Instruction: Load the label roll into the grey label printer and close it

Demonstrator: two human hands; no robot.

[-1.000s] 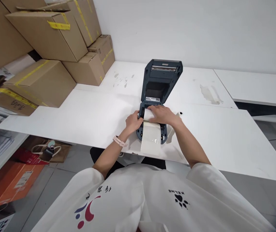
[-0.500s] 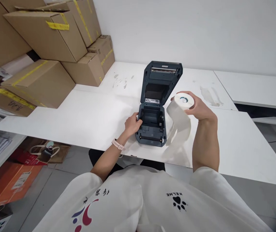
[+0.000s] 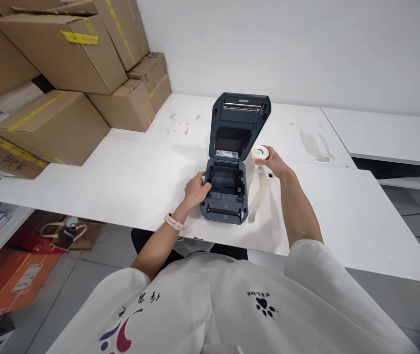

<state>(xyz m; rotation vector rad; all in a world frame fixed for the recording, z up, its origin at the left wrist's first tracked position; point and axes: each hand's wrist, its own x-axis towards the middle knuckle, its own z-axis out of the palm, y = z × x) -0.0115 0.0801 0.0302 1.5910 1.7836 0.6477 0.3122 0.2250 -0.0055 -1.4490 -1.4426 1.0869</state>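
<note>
A dark label printer (image 3: 225,189) stands on the white table with its lid (image 3: 239,125) tipped up and its inner bay showing. My left hand (image 3: 196,189) grips the printer's left side wall, thumb over the rim. To the right of the printer, my right hand (image 3: 274,161) is closed around a white roll of label paper (image 3: 260,153). A loose strip of paper (image 3: 258,201) trails from beside the roll toward the table's front edge. I cannot tell whether the roll touches the table.
Cardboard boxes (image 3: 47,125) with yellow tape are stacked at the left. A small dark round spot (image 3: 270,175) shows on the table (image 3: 151,182) by my right wrist. A white wall rises behind. Below left are an orange box (image 3: 14,280) and a paper bag (image 3: 92,236).
My right hand has moved left and away from me with the paper roll, closer to the printer. Its loose strip has shifted along. The left hand still grips the printer.
</note>
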